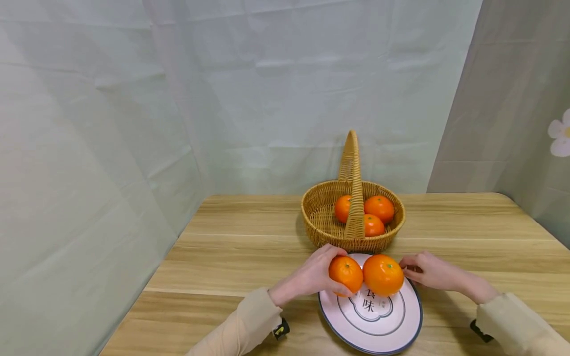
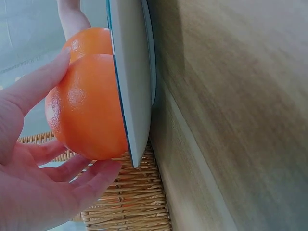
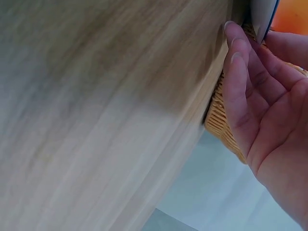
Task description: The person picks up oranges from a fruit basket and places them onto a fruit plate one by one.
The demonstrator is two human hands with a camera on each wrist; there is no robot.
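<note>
Two oranges rest side by side on the far part of a white plate [image 1: 401,329] with a blue rim and dark printed characters. My left hand [image 1: 313,274] holds the left orange [image 1: 345,275], thumb on the near side and fingers on the far side. In the left wrist view this orange [image 2: 91,110] sits on the plate [image 2: 132,72] between thumb and fingers. Touching it is the right orange [image 1: 383,275]. At the plate's right edge, my right hand [image 1: 434,271] pinches the rim, thumb above and fingers below in the right wrist view.
A wicker basket [image 1: 311,222] with a tall handle stands just behind the plate and has three oranges [image 1: 379,209] in it. The wooden table [image 1: 240,247] meets pale cloth [image 1: 285,99] at the back and left.
</note>
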